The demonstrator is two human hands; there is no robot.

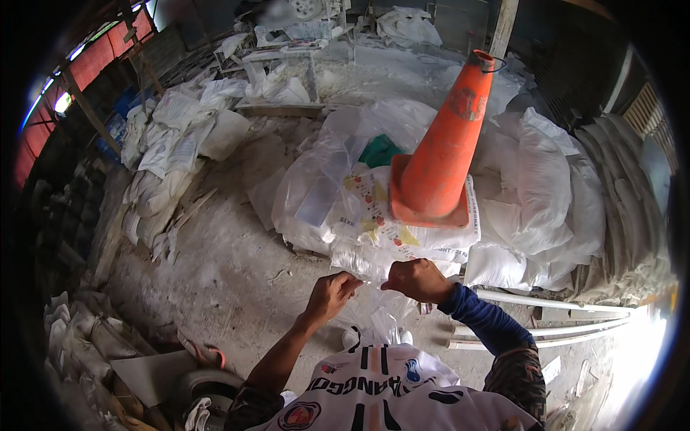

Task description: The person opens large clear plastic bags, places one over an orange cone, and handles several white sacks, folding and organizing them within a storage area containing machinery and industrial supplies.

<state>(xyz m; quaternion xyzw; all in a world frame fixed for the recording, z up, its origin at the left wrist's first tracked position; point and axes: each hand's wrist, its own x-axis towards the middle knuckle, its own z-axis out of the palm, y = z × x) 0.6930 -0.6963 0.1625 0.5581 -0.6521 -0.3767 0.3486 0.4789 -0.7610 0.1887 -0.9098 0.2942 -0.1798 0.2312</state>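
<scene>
My left hand (pixel 330 295) is raised in front of my chest, its thumb and fingertips pinched on the edge of a clear plastic sheet or bag (pixel 377 318). Close to its right, my right hand (pixel 418 280) is curled with its thumb toward the same plastic, which hangs down between my arms over my shoes. Beyond both hands lie stacked white printed sacks (pixel 431 240), partly under clear plastic film (pixel 323 188). An orange traffic cone (pixel 442 156) stands on the top sack, leaning right in the view. A green item (pixel 380 151) lies behind it.
Full white sacks (pixel 539 188) are piled at the right, with white pipes (pixel 555 300) on the floor below them. More sacks (pixel 178 129) lie at the left. A tire (pixel 210 385) and folded sacks (pixel 81 345) are at the lower left. A dusty machine (pixel 302 32) stands at the back.
</scene>
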